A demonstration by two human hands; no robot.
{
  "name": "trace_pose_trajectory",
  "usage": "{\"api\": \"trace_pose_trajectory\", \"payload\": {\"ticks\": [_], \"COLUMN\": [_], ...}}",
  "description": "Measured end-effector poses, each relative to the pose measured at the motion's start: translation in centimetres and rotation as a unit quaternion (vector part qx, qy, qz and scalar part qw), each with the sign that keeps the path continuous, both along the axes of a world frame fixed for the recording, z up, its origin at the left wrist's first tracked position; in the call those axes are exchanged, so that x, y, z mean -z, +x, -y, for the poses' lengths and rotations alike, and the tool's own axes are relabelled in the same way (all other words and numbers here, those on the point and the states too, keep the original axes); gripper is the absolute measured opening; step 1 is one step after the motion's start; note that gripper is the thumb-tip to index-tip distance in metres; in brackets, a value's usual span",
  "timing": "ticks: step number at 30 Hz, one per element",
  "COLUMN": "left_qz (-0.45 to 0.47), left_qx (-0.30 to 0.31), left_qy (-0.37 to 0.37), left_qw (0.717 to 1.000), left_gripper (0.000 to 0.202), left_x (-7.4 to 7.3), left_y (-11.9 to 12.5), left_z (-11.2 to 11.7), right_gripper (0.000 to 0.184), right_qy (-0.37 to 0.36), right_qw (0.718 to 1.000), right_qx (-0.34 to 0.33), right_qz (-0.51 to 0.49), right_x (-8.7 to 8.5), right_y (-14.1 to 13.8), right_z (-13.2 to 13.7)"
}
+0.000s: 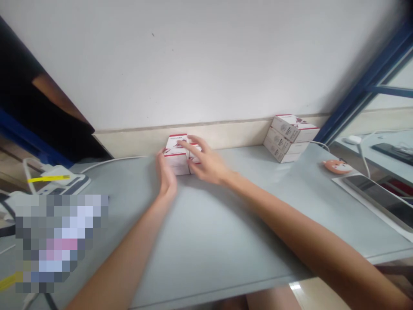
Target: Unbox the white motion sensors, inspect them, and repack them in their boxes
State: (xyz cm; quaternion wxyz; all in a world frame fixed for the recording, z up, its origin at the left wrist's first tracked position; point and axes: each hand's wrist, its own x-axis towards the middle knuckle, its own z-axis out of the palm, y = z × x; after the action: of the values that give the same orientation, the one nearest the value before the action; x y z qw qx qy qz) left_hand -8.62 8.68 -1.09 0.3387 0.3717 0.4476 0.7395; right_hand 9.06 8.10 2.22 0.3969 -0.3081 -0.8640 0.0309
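Against the wall at the back of the desk stand white cardboard boxes (176, 160) with red edges, at least two side by side. My left hand (166, 174) lies along the left side of the left box, its fingers partly hidden behind it. From the right, my right hand (208, 161) grips the smaller visible right box (195, 151). Its index finger reaches over the left box's top, and its thumb is at the front. The right hand covers much of the right box.
A stack of similar white boxes (287, 137) stands at the back right. Near it lie an orange animal-faced object (337, 166) and a dark phone-like slab (380, 198). Power strips (69, 183) and cables are at left, beside a pixelated patch. A person in black is at far left.
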Motion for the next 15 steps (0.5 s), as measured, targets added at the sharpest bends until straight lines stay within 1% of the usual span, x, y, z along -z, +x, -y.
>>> {"api": "trace_pose_trajectory", "payload": {"ticks": [1,2,4,6,8,9,10,12,13,14,15], "left_qz": [-0.023,-0.044,-0.078,-0.114,-0.152,-0.17,-0.188,-0.223,-0.247,-0.28,-0.32], "left_qx": [-0.022,-0.039,-0.05,-0.044,-0.045,-0.05,-0.054,-0.074,-0.1,-0.133,-0.171], "left_qy": [-0.001,-0.007,-0.016,-0.03,-0.05,-0.064,-0.08,-0.097,-0.082,-0.05,0.0], "left_qw": [0.999,0.998,0.996,0.992,0.986,0.982,0.977,0.967,0.96,0.949,0.932], "left_gripper": [0.039,0.039,0.039,0.046,0.051,0.05,0.048,0.045,0.045,0.045,0.046], "left_x": [0.1,0.0,-0.2,-0.5,-0.9,-1.1,-1.2,-1.5,-1.7,-1.8,-2.0], "left_y": [0.0,0.0,0.1,0.4,0.6,0.7,0.8,0.9,1.0,1.1,1.3], "left_z": [0.1,0.3,0.7,1.2,1.6,1.7,1.8,2.1,2.3,2.6,2.9], "right_gripper": [0.057,0.053,0.046,0.041,0.043,0.049,0.055,0.067,0.071,0.073,0.073], "right_qy": [0.031,0.063,0.127,0.171,0.19,0.188,0.171,0.097,0.055,0.019,-0.009], "right_qw": [0.999,0.996,0.974,0.933,0.886,0.87,0.863,0.86,0.858,0.853,0.848], "right_qx": [0.019,0.058,0.18,0.307,0.409,0.44,0.458,0.482,0.494,0.506,0.517], "right_qz": [-0.001,-0.008,-0.051,-0.083,-0.107,-0.117,-0.125,-0.135,-0.132,-0.126,-0.119], "right_x": [-0.5,-1.0,-2.0,-2.7,-3.0,-2.9,-2.7,-2.0,-1.6,-1.3,-1.1], "right_y": [2.2,4.7,10.1,15.5,19.9,21.6,23.0,24.8,25.3,25.6,25.7], "right_z": [0.2,0.4,1.0,1.6,2.1,2.3,2.3,1.9,1.7,1.4,1.1]}}
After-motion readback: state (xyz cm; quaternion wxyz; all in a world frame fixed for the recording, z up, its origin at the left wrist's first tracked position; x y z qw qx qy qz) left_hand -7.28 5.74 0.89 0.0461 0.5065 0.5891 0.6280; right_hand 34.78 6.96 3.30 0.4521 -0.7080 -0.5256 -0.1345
